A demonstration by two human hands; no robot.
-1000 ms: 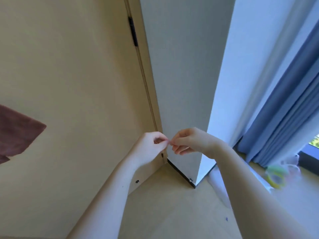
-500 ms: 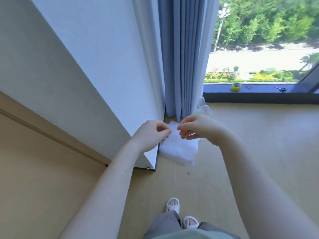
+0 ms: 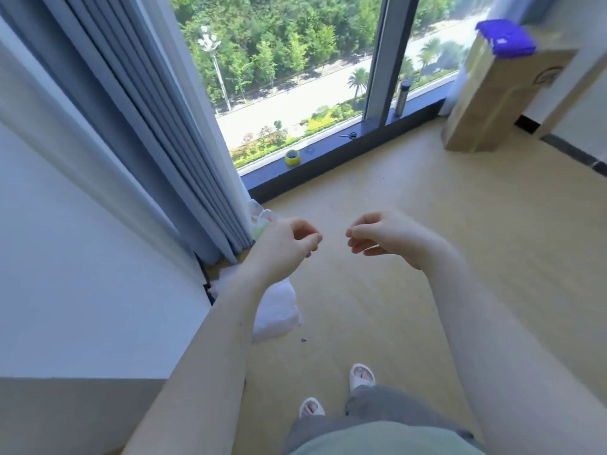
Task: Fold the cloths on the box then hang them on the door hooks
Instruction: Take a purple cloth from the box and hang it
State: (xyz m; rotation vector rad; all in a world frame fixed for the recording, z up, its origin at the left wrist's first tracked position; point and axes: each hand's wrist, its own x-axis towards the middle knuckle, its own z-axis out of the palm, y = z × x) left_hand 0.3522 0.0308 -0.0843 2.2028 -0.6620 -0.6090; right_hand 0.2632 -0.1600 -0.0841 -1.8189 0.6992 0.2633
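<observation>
While both arms are reaching forward over the floor [image 3: 427, 208], the left hand [image 3: 289, 244] and right hand [image 3: 387, 238] are hovering apart, each grip loosely curled and grasping nothing. A blue cloth [image 3: 504, 39] is lying on top of the cardboard box [image 3: 492, 103] standing well away by the window [image 3: 295, 77]. White material [image 3: 279, 310] is lying near the curtain [image 3: 164, 126].

Floor [image 3: 410, 208] — cardboard box [image 3: 492, 100], white bundle [image 3: 279, 310]

free: bare floor [image 3: 410, 290] ahead | obstacles: curtain [image 3: 164, 142] left; cardboard box [image 3: 499, 93] far right
</observation>
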